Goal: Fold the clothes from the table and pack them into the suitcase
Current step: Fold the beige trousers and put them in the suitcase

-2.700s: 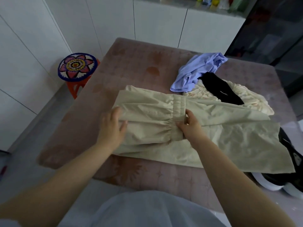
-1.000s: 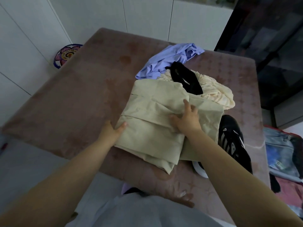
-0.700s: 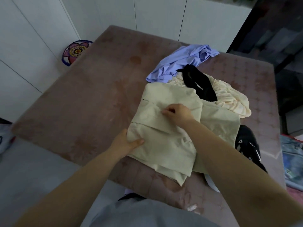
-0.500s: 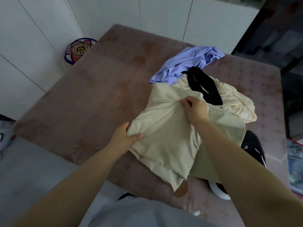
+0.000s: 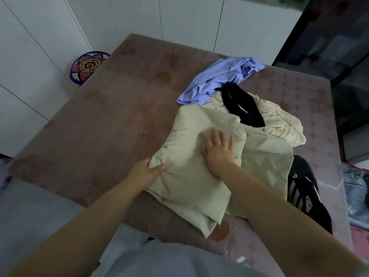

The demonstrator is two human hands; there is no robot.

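A pale beige garment (image 5: 191,176) lies folded into a thick bundle near the front of the brown table (image 5: 111,124). My left hand (image 5: 146,173) grips its left edge, thumb on top. My right hand (image 5: 218,148) presses flat on the top layer with straight, spread fingers. Behind it lie a lilac garment (image 5: 219,80), a black garment (image 5: 242,104) and a cream crumpled garment (image 5: 279,120). A black garment with white stripes (image 5: 305,188) lies at the right, partly under the beige one. The suitcase (image 5: 357,188) shows at the right edge, below the table.
White cupboards line the left and back walls. A round stool with a flower pattern (image 5: 87,65) stands at the table's far left corner. A dark glass door is at the far right. Grey floor lies to the left of the table.
The long beige garment has been folded over into a compact bundle. In the last half second my right hand let go of the pinched top edge and laid flat on the fabric; my left hand kept its grip.
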